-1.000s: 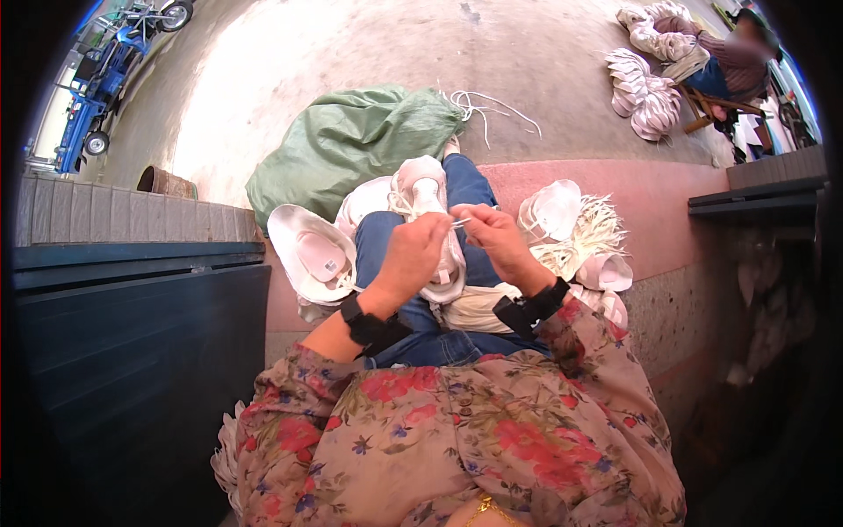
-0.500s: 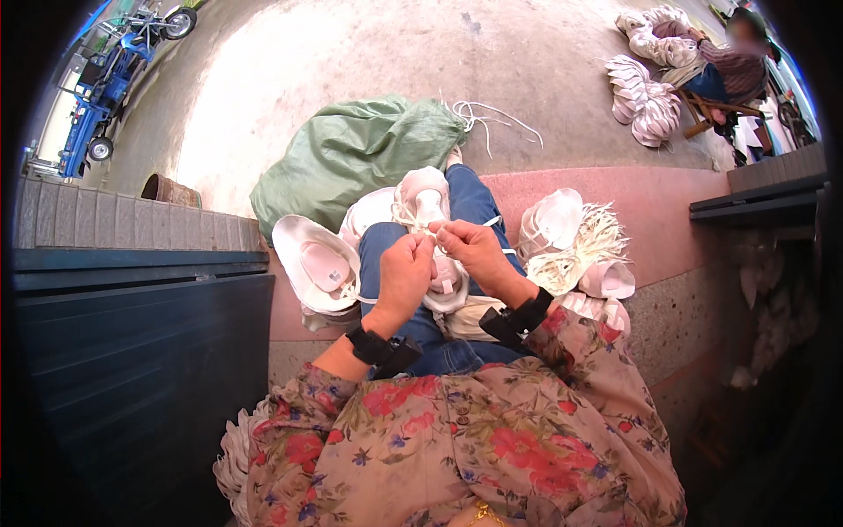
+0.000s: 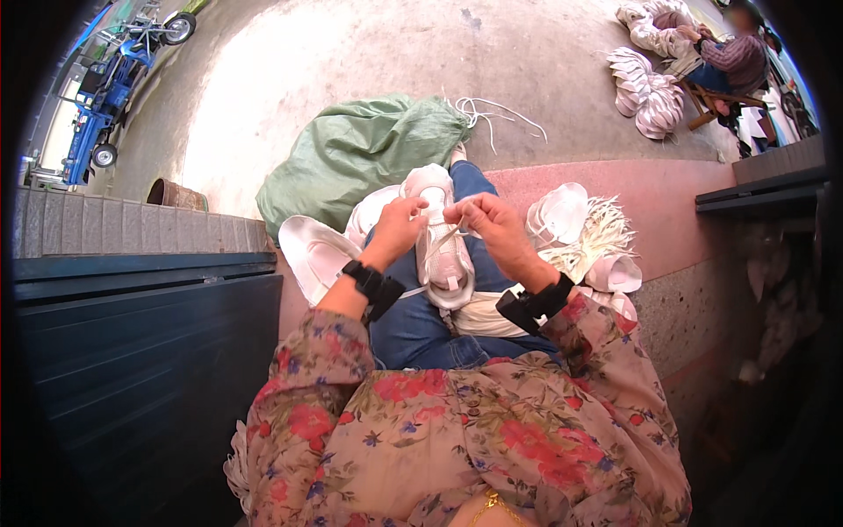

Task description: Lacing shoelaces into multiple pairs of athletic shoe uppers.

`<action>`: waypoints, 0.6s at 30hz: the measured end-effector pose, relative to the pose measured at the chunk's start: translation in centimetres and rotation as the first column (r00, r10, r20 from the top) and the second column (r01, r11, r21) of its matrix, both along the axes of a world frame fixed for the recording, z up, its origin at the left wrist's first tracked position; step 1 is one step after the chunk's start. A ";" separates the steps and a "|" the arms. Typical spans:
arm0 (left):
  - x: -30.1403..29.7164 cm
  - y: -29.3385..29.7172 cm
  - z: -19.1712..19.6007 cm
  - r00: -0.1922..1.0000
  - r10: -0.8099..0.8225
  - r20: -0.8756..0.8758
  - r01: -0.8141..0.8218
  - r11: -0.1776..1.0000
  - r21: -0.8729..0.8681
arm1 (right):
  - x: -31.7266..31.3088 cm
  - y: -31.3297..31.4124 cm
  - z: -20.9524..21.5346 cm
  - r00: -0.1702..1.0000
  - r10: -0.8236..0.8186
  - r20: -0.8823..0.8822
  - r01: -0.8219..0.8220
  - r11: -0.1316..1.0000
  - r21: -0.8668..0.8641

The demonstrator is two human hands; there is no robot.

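A pale pinkish-white shoe (image 3: 450,262) lies lengthwise between my denim-covered thighs, its toe pointing away. A cream shoelace (image 3: 445,239) runs across its opening. The fingers of my right hand (image 3: 493,230) are closed on this lace, above the shoe's right side. My left hand (image 3: 397,232) is pinched closed at the left lacing edge; what lies between its fingertips is too small to tell. Another white shoe (image 3: 318,255) rests by my left leg, partly behind my left wrist. Black bands circle both wrists.
A green sack (image 3: 351,158) lies ahead. To the right are a bundle of cream laces (image 3: 597,241) and more white shoes (image 3: 560,213). Dark blue panels (image 3: 149,351) flank my left. A person (image 3: 733,61) sits far right beside piled shoe pieces (image 3: 645,95); a blue vehicle (image 3: 101,105) stands far left.
My hands were together over the shoe and have moved apart, the left slightly up and left, the right to the right with the lace. More of the shoe shows now.
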State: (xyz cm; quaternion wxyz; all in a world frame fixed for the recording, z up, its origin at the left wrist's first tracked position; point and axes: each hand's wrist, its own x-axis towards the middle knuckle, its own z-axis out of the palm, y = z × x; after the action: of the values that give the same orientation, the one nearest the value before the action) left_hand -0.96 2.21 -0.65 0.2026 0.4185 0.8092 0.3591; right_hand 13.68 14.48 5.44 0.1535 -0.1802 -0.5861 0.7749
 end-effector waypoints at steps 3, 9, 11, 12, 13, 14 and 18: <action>-1.1 1.6 -1.2 0.987 -0.145 -0.069 0.120 0.951 -0.285 | -0.4 1.3 4.1 0.996 0.086 -0.040 -0.090 0.989 -0.116; -1.5 2.4 -1.4 0.887 -0.403 -0.224 0.303 0.876 -0.376 | -2.3 4.1 13.1 0.954 0.209 -0.214 -0.184 0.974 0.134; -0.9 2.6 0.6 0.939 -0.342 -0.044 0.304 0.880 -0.365 | -2.7 3.8 14.4 0.940 0.312 -0.137 -0.266 0.924 0.275; -1.1 2.5 0.7 0.939 -0.342 -0.047 0.303 0.881 -0.363 | -2.8 3.5 14.7 0.940 0.312 -0.137 -0.266 0.923 0.279; -1.5 2.4 0.7 0.942 -0.326 0.077 0.333 0.887 -0.321 | -2.9 3.3 15.0 0.927 0.355 -0.120 -0.306 0.902 0.304; -1.9 2.4 0.8 0.929 -0.311 0.201 0.358 0.892 -0.275 | -2.9 3.1 15.2 0.913 0.395 -0.102 -0.345 0.880 0.327; -5.0 1.4 -1.4 0.773 -0.190 0.605 0.389 0.895 -0.216 | -3.3 3.1 18.0 0.912 0.341 -0.230 -0.235 0.891 0.389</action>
State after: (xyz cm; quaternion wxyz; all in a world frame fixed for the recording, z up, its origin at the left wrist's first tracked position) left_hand -6.00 3.59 -2.08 0.5553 0.3733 0.6839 0.2910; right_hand 10.42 17.62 23.44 0.1503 0.0565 -0.7067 0.6891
